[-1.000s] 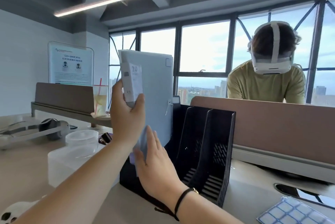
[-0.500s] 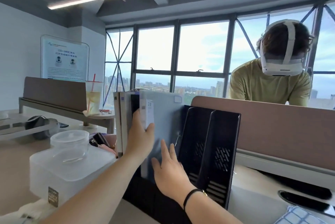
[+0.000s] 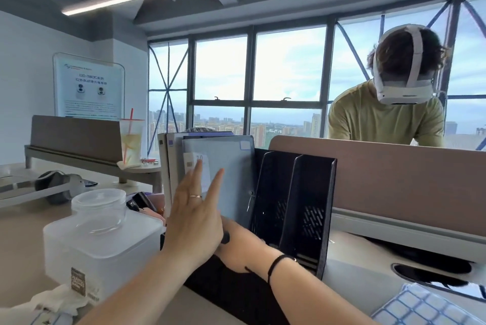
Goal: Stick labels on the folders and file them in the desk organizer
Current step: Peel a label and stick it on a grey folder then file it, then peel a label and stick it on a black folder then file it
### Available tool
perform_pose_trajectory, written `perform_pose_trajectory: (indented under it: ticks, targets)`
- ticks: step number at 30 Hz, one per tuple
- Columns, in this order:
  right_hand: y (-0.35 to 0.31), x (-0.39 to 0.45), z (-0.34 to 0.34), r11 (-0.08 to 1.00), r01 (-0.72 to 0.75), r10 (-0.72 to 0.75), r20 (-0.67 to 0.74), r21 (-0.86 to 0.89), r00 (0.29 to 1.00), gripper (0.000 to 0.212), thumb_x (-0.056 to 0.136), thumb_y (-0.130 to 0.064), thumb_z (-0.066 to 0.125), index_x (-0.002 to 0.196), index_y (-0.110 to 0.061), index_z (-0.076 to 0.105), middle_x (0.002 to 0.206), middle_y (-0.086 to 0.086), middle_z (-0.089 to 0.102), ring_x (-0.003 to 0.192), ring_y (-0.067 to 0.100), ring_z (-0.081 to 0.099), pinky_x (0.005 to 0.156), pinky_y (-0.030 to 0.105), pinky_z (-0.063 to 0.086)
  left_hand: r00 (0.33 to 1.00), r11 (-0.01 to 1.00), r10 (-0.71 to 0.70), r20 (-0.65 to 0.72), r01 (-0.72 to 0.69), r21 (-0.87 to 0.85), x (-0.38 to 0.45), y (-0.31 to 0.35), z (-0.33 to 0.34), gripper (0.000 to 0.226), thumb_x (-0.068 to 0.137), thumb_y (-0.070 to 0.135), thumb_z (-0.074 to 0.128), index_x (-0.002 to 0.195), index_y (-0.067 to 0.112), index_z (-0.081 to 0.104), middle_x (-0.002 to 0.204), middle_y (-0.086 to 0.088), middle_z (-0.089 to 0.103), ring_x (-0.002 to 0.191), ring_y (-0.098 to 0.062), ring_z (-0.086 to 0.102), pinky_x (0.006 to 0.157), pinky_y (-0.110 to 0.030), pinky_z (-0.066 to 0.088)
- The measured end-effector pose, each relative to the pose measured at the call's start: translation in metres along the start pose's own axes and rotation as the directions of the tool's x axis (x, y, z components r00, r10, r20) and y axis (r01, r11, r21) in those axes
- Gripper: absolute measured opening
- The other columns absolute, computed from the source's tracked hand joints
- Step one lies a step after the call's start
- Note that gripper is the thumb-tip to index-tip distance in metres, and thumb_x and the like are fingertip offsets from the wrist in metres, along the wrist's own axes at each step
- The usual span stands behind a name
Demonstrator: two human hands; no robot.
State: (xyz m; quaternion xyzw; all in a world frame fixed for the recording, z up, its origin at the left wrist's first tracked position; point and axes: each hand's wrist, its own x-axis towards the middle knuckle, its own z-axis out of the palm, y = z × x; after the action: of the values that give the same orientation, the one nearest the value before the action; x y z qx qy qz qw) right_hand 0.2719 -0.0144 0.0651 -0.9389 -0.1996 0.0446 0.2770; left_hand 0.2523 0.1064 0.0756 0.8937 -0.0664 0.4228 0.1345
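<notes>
A grey-blue folder (image 3: 231, 180) stands upright in the left slot of the black desk organizer (image 3: 307, 209), beside other folders (image 3: 168, 167). It carries a blue-edged label (image 3: 246, 145) at its top right corner and a white tag marked "20". My left hand (image 3: 194, 217) is just in front of the folder's face, fingers straight and spread, holding nothing. My right hand (image 3: 244, 243), with a black wristband, lies low at the organizer's front; its fingers are hidden behind my left hand. A sheet of blue-edged labels (image 3: 426, 309) lies at the bottom right.
A translucent plastic box (image 3: 100, 259) with a clear jar (image 3: 98, 209) on top stands left of the organizer. Further left are a headset (image 3: 52, 188) and a drink cup (image 3: 131, 143). A person (image 3: 386, 119) leans over the brown partition (image 3: 394, 174).
The folder went down into the organizer's left slot. My left hand let go of its edge and opened. My right hand slid lower along the folder.
</notes>
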Motion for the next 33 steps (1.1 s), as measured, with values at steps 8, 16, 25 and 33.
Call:
perform_pose_trajectory:
  ticks: [8,16,25,33]
  targets:
    - [0.054,-0.120,-0.043,0.994,0.016,-0.019,-0.031,-0.107,0.999,0.066,0.093,-0.056,0.057,0.151,-0.044,0.029,0.167,-0.008,0.012,0.154,0.017,0.009,0.123,0.054,0.005,0.970,0.997,0.074,0.231,-0.081,0.020,-0.015,0.040,-0.033,0.062,0.098,0.032,0.051,0.154,0.033,0.025,0.161,-0.002,0.028,0.146,-0.024,0.029,0.111,-0.042,0.040]
    - [0.151,-0.277,-0.073,0.985,-0.173,0.172,-0.271,0.023,0.947,0.051,0.088,-0.050,0.068,0.136,-0.048,0.050,0.160,-0.020,0.027,0.144,0.004,0.031,0.104,0.016,0.023,0.924,0.960,0.221,0.311,-0.150,-0.237,-0.056,0.148,-0.009,0.040,0.102,0.023,0.038,0.140,0.035,0.045,0.142,0.010,0.050,0.107,-0.019,0.058,0.075,-0.037,0.047]
    - [0.230,-0.432,-0.103,0.891,-0.429,0.454,-0.340,0.151,0.823,0.053,0.087,-0.048,0.071,0.136,-0.045,0.052,0.141,-0.029,0.039,0.135,-0.002,0.038,0.105,0.017,0.029,0.753,0.827,0.490,0.440,-0.241,-0.508,-0.122,0.313,0.013,0.042,0.103,0.022,0.032,0.139,0.038,0.047,0.144,0.016,0.048,0.127,-0.010,0.049,0.095,-0.035,0.047]
    - [0.289,-0.532,-0.132,0.733,-0.673,0.631,-0.474,0.104,0.614,0.070,0.088,-0.052,0.067,0.149,-0.039,0.036,0.155,-0.014,0.030,0.146,0.010,0.029,0.108,0.022,0.031,0.627,0.676,0.623,0.468,-0.130,-0.726,-0.163,0.447,0.020,0.032,0.101,0.026,0.047,0.131,0.035,0.056,0.130,0.010,0.056,0.116,-0.011,0.051,0.090,-0.028,0.038]
